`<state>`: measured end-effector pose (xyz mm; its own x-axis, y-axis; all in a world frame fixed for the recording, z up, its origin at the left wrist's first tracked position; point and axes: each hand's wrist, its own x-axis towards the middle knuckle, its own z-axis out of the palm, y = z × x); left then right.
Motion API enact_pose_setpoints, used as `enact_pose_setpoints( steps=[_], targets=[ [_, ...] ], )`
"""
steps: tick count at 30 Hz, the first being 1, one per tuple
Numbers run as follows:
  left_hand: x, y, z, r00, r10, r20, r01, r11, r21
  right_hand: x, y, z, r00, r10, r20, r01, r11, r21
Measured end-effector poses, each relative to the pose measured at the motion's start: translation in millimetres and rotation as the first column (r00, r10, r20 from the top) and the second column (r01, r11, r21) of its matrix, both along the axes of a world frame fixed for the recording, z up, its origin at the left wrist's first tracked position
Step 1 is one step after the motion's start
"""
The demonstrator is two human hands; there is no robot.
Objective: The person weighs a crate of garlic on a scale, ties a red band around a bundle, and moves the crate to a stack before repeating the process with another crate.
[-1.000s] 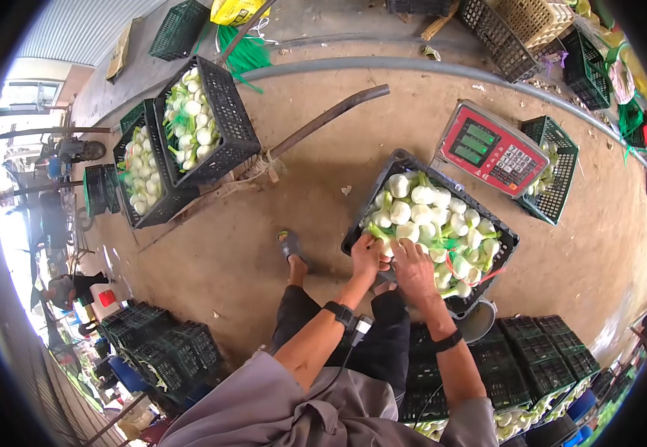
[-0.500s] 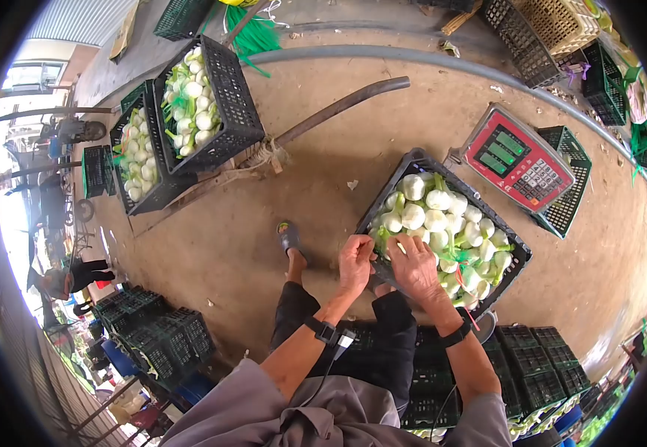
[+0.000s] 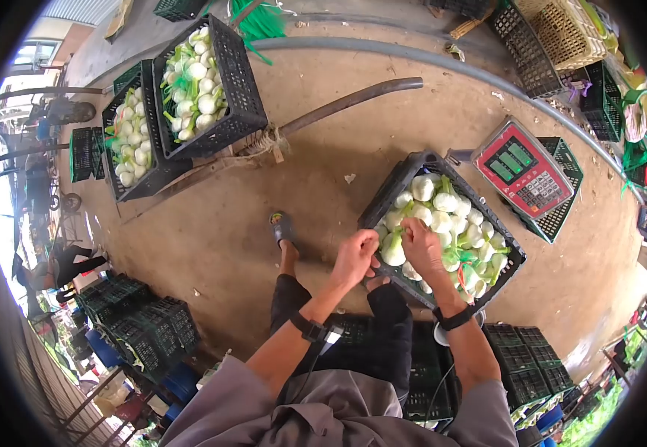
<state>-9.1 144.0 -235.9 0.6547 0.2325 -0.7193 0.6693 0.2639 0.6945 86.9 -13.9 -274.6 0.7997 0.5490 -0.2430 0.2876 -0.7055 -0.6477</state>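
A black plastic crate (image 3: 504,226) in front of me is filled with round white bulb vegetables (image 3: 446,201) with short green stalks. My right hand (image 3: 422,249) is over the crate's near side, its fingers curled together beside a large bulb (image 3: 393,249) and its green stalk. What the fingers grip is hidden. At the crate's near left corner is my left hand (image 3: 357,257), its fingers closed and bent inward. Whatever they hold cannot be made out. Among the bulbs on the right lies green netting with a red strip (image 3: 463,268).
A red digital scale display (image 3: 523,167) stands beyond the crate, in front of a green crate (image 3: 562,186). Two bulb-filled crates (image 3: 238,82) rest on a cart with a curved handle (image 3: 353,103) at upper left. Stacked crates (image 3: 141,320) stand at lower left.
The right hand's fingers have curled in more tightly and lifted slightly. A large bulb shows more clearly between the hands. The left hand stays near the crate's corner. The view has shifted slightly.
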Motion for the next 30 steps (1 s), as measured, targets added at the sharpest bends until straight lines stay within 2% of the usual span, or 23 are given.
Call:
enact_pose_setpoints(
  steps=[2, 3, 4, 5, 6, 7, 8, 9, 10, 11, 12, 14, 18, 20, 22, 23, 24, 25, 26, 27, 28, 29, 30],
  targets=[
    [-4, -18, 1, 0.999, -0.024, 0.022, 0.021, 0.992, 0.124, 6, -9, 15, 0.995, 0.013, -0.097, 0.002, 0.987, 0.158],
    [-2, -25, -10, 1.0, -0.022, 0.023, 0.019, 0.993, 0.118, 8, -9, 21, 0.994, -0.001, -0.106, 0.018, 0.988, 0.156],
    [-5, -31, -30, 0.962, -0.215, 0.168, 0.111, 0.871, 0.478, 8, -9, 20, 0.994, 0.001, -0.109, 0.016, 0.988, 0.151],
    [-3, -33, -35, 0.869, -0.44, 0.225, 0.11, 0.616, 0.78, 10, -7, 17, 0.994, 0.051, -0.096, -0.042, 0.995, 0.095],
    [-4, -38, -38, 0.869, -0.441, 0.226, 0.111, 0.618, 0.779, 12, -5, 14, 0.991, 0.103, -0.086, -0.1, 0.994, 0.038],
    [-2, -42, -32, 0.889, -0.453, 0.071, 0.276, 0.653, 0.705, 12, -2, 12, 0.991, 0.102, -0.087, -0.099, 0.994, 0.036],
    [0, -46, -26, 0.876, -0.474, -0.083, 0.424, 0.68, 0.598, 10, 2, 12, 0.987, 0.133, -0.093, -0.139, 0.989, -0.054],
    [1, -51, -25, 0.876, -0.476, -0.081, 0.425, 0.681, 0.597, 10, 5, 10, 0.981, 0.165, -0.1, -0.178, 0.974, -0.143],
    [-1, -58, -26, 0.913, -0.394, -0.11, 0.377, 0.708, 0.597, 10, 5, 5, 0.981, 0.164, -0.099, -0.177, 0.973, -0.145],
    [-3, -64, -27, 0.94, -0.309, -0.142, 0.33, 0.731, 0.597, 7, 4, -2, 0.978, 0.188, -0.086, -0.19, 0.982, -0.019],
    [1, -66, -31, 0.94, -0.311, -0.139, 0.329, 0.729, 0.6, 6, 7, -8, 0.976, 0.21, -0.061, -0.202, 0.973, 0.112],
    [16, -65, -43, 0.973, -0.09, -0.212, 0.165, 0.916, 0.365, 8, 15, -12, 0.979, 0.205, -0.013, -0.2, 0.964, 0.174],
    [22, -61, -61, 0.952, -0.087, -0.295, 0.185, 0.927, 0.326, 28, 23, -4, 0.963, 0.224, -0.15, -0.211, 0.973, 0.097],
    [21, -60, -68, 0.918, -0.259, -0.302, 0.385, 0.766, 0.514, 34, 26, 13, 0.941, 0.18, -0.287, -0.189, 0.982, -0.004],
    [26, -63, -53, 0.9, -0.264, -0.346, 0.419, 0.738, 0.528, 49, 25, 9, 0.944, 0.181, -0.277, -0.175, 0.984, 0.046],
    [26, -67, -46, 0.863, -0.33, -0.382, 0.495, 0.702, 0.512, 59, 25, 8, 0.919, 0.072, -0.388, 0.024, 0.971, 0.237],
    [27, -68, -40, 0.823, -0.388, -0.415, 0.562, 0.663, 0.495, 70, 25, 8, 0.862, -0.004, -0.507, 0.233, 0.891, 0.39],
    [23, -67, -47, 0.828, -0.371, -0.422, 0.551, 0.679, 0.485, 84, 31, 21, 0.861, -0.005, -0.508, 0.233, 0.892, 0.388],
    [24, -63, -47, 0.825, -0.377, -0.422, 0.556, 0.675, 0.485, 98, 43, 46, 0.766, 0.071, -0.639, 0.297, 0.843, 0.449],
    [30, -55, -47, 0.818, -0.38, -0.433, 0.548, 0.745, 0.381, 107, 49, 68, 0.653, 0.161, -0.74, 0.37, 0.785, 0.497],
    [36, -47, -45, 0.812, -0.378, -0.444, 0.523, 0.809, 0.268, 111, 46, 83, 0.654, 0.161, -0.739, 0.371, 0.784, 0.498],
    [38, -36, -45, 0.814, -0.375, -0.443, 0.489, 0.855, 0.173, 113, 43, 95, 0.67, 0.082, -0.738, 0.463, 0.731, 0.501],
    [38, -33, -43, 0.814, -0.379, -0.439, 0.491, 0.854, 0.171, 115, 40, 101, 0.677, 0.0, -0.736, 0.548, 0.668, 0.504]
  ],
)
